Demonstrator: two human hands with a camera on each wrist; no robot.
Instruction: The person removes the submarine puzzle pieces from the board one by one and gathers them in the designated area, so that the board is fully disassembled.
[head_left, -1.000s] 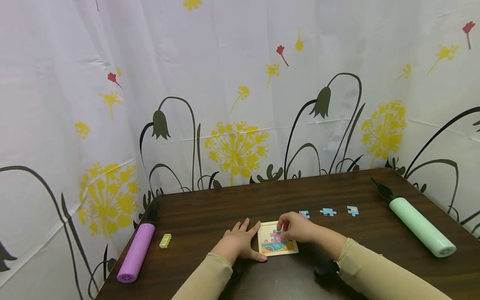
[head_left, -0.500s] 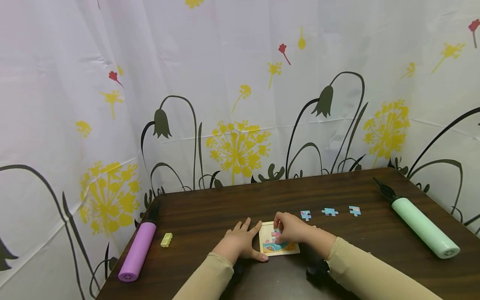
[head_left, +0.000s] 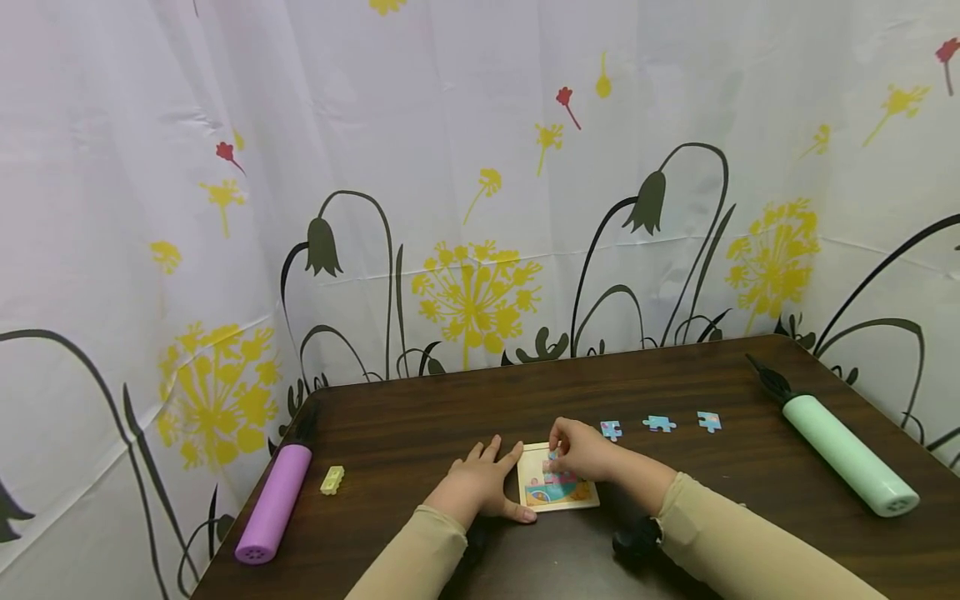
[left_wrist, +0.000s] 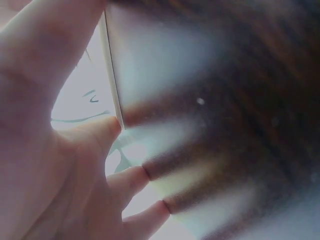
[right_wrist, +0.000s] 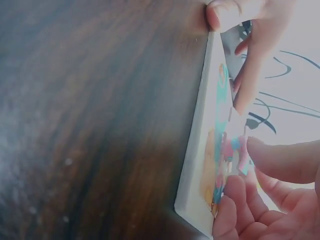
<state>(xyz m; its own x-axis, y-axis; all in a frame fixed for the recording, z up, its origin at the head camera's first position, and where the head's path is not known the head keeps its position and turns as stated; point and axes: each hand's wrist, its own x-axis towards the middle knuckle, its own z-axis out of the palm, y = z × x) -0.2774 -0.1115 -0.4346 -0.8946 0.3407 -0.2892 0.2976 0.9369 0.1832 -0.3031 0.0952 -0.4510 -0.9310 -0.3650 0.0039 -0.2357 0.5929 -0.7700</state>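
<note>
A small wooden puzzle tray [head_left: 531,455] lies on the dark table, its lower part filled with joined pieces in pink, teal and orange. My left hand [head_left: 477,485] rests spread beside it, with thumb and index fingertip at the tray's left edge. The left wrist view shows those fingers [left_wrist: 132,179] straight against the table. Over the tray, my right hand [head_left: 587,450] pinches a puzzle piece [right_wrist: 244,161] with pink and teal on it. The right wrist view has this piece tilted between thumb and fingers, close above the joined pieces. From the head, the fingers partly cover it.
Three loose blue puzzle pieces [head_left: 659,423] lie in a row behind and right of the tray. A pale yellow block [head_left: 332,480] and a purple balloon pump [head_left: 276,504] are at left. At right lies a mint green pump [head_left: 847,454]. A patterned curtain [head_left: 480,167] hangs behind.
My right hand has shifted slightly left over the tray, then lifted a little with the piece, uncovering more of the pink pieces. My left hand stays in place.
</note>
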